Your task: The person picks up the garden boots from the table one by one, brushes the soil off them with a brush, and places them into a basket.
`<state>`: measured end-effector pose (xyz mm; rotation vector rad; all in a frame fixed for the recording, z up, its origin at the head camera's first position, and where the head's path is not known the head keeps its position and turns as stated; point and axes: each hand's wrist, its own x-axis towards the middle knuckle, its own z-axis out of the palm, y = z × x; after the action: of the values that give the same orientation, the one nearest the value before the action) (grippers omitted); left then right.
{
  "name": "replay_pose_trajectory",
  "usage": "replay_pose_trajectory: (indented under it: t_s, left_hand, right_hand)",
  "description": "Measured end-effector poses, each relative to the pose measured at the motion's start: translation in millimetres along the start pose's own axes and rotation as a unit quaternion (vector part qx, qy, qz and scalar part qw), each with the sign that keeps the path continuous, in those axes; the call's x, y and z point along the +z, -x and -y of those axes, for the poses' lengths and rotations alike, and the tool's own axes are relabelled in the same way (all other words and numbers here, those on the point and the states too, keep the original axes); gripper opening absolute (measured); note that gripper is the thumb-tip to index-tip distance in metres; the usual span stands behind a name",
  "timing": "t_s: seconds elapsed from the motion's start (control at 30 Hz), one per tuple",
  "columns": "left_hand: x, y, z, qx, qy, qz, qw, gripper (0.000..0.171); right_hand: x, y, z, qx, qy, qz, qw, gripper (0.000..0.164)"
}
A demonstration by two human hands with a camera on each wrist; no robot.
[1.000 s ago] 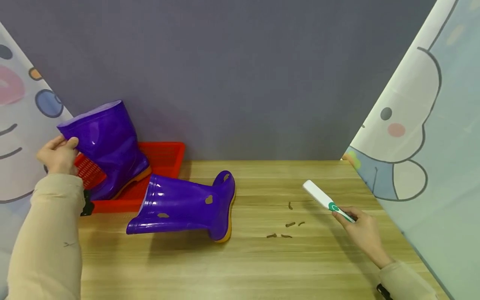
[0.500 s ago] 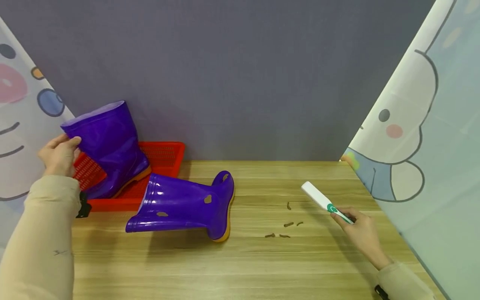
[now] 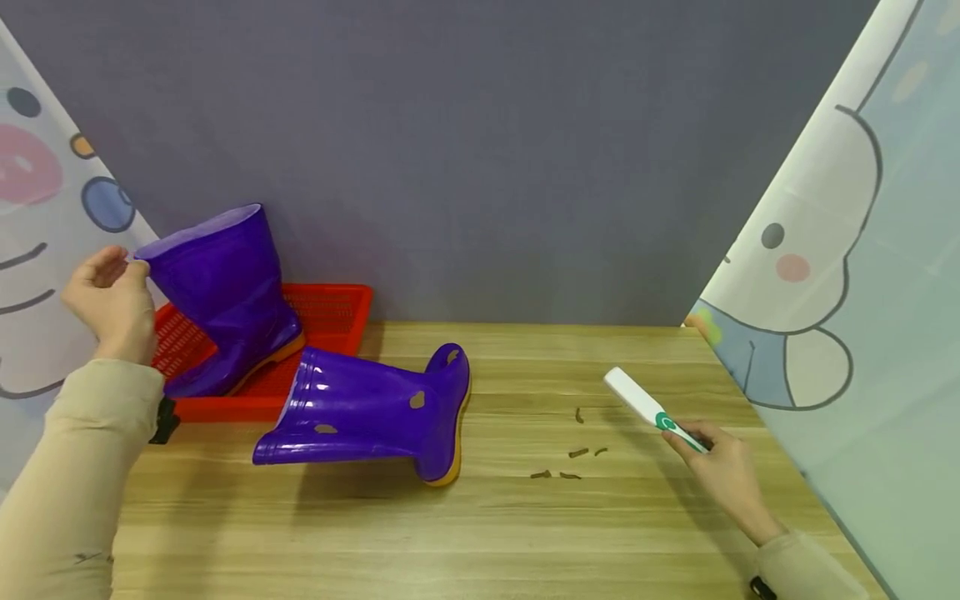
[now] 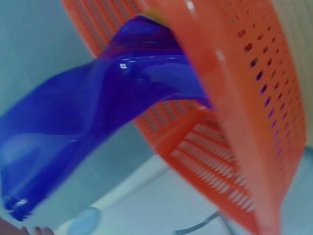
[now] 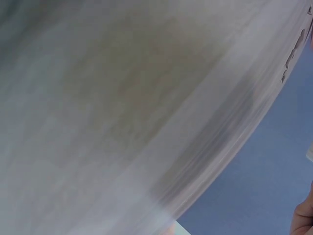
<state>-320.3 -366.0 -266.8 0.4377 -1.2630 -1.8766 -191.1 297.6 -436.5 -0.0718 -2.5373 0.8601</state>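
Note:
A purple rain boot [image 3: 217, 283] with an orange-yellow sole stands tilted in the red basket [image 3: 326, 410]. My left hand [image 3: 112, 300] is at its top rim, thumb tip beside the edge and fingers loosely bent to the left, off the boot. In the left wrist view the fingertips [image 4: 41, 230] appear just below the boot's rim. A second purple boot [image 3: 367, 408] with several brown patches lies on its side, its shaft against the basket. My right hand [image 3: 723, 475] grips a white brush with green accents [image 3: 637, 396] above the table; its underside is hidden.
Several small brown bits [image 3: 577, 452] lie on the wooden table [image 3: 525, 533] between the lying boot and the brush. A grey wall [image 3: 480, 167] rises behind, with cartoon-printed sheets on the left [image 3: 33, 333] and right [image 3: 810, 242].
The left fingers have come off the boot's rim, and the hand has shifted slightly up. The boot in the basket stays tilted there. My right hand and the brush are nearly still.

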Motion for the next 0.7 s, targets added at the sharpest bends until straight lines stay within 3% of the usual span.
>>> replay_pose_trajectory:
  t_s: [0.17, 0.27, 0.37, 0.53, 0.7]
  left_hand:
    - [8.1, 26.2, -14.8, 0.061, -0.072, 0.061, 0.9937, 0.029]
    - [13.1, 46.9, -23.3, 0.086, -0.103, 0.120, 0.9837, 0.025]
    - [18.1, 72.0, -27.8, 0.097, -0.097, 0.186, 0.9729, 0.023]
    - [20.2, 116.3, -21.9, 0.117, -0.114, 0.311, 0.9363, 0.024]
    - [8.7, 164.5, 2.8, 0.110, -0.142, 0.411, 0.8939, 0.023]
  right_hand:
    - [1.8, -2.4, 2.2, 0.011, -0.004, 0.012, 1.000, 0.025]
    - [3.8, -4.4, 3.1, 0.014, -0.005, 0.021, 1.000, 0.026]
    - [4.3, -8.3, 3.9, 0.015, -0.004, 0.029, 0.999, 0.028]
    - [4.5, -11.6, 4.7, 0.012, -0.004, 0.034, 0.999, 0.028]
    - [7.5, -6.7, 3.5, 0.014, -0.004, 0.023, 1.000, 0.026]
